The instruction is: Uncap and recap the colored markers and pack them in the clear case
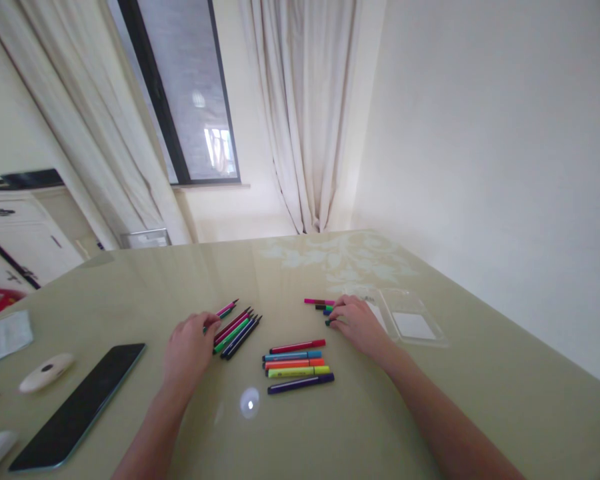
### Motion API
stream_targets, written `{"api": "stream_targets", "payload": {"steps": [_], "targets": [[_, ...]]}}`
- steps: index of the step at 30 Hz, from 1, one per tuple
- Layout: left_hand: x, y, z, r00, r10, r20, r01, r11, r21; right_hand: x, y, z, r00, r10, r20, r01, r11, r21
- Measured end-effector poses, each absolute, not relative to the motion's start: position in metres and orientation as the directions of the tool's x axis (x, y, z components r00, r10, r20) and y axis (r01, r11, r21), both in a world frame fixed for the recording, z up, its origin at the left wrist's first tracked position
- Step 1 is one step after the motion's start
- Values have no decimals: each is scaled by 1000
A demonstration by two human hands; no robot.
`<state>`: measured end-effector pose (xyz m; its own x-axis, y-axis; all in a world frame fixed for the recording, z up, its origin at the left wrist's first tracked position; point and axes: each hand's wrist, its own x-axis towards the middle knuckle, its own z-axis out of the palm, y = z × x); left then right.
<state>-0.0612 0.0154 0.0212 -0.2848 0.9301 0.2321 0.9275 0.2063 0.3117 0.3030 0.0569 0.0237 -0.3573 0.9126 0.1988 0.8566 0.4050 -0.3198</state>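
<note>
My left hand [189, 341] is closed in a pinch at the lower end of a dark green felt-tip marker [226, 313] beside a pink one. To its right lies a slanted group of uncapped markers, including a green marker [232, 335] and a dark blue marker [241, 339], their black tips pointing away. My right hand [356, 321] pinches a small dark green marker cap [328, 323]. Near those fingertips are a pink cap [312, 301] and other caps, partly covered. Between my hands, several capped markers lie in a stack of rows, among them a red marker [297, 347] and a purple marker [301, 384].
A clear plastic case [399, 313] lies open behind my right hand. At the left are a black tablet-like device [80, 407], a white oval object [47, 373] and a paper packet [5, 339]. The glossy table [220, 267] meets the wall on the right.
</note>
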Motion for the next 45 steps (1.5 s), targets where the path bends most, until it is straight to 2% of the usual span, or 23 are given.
{"api": "stream_targets", "payload": {"steps": [6, 10, 14, 17, 19, 21, 23, 27, 38, 45], "targets": [[-71, 19, 14, -325, 919, 224, 931, 269, 248, 302, 58, 21, -369, 906, 206, 847, 419, -327], [-72, 21, 9, -324, 929, 180, 927, 274, 256, 302, 57, 20, -373, 902, 216, 838, 427, -339], [-74, 25, 7, -267, 943, 201, 937, 205, 284, 298, 54, 23, -353, 888, 295, 780, 453, -432], [-65, 27, 9, -200, 925, 323, 930, 75, 361, 290, 49, 27, -323, 890, 323, 703, 454, -547], [-50, 26, 11, -145, 918, 369, 874, -56, 483, 284, 45, 30, -324, 886, 333, 647, 464, -605], [-30, 22, 14, -72, 931, 358, 760, -181, 624, 279, 42, 31, -340, 868, 362, 586, 497, -640], [-11, 16, 17, 15, 947, 321, 667, -249, 702, 275, 39, 31, -353, 845, 402, 538, 535, -652], [12, 5, 19, 93, 954, 284, 623, -278, 731, 271, 35, 32, -356, 823, 443, 505, 568, -650], [21, 1, 19, 139, 948, 285, 592, -310, 743, 267, 30, 35, -396, 798, 455, 456, 601, -656], [29, -6, 26, 82, 951, 298, 582, -288, 760, 267, 29, 38, -346, 863, 367, 431, 494, -755]]}}
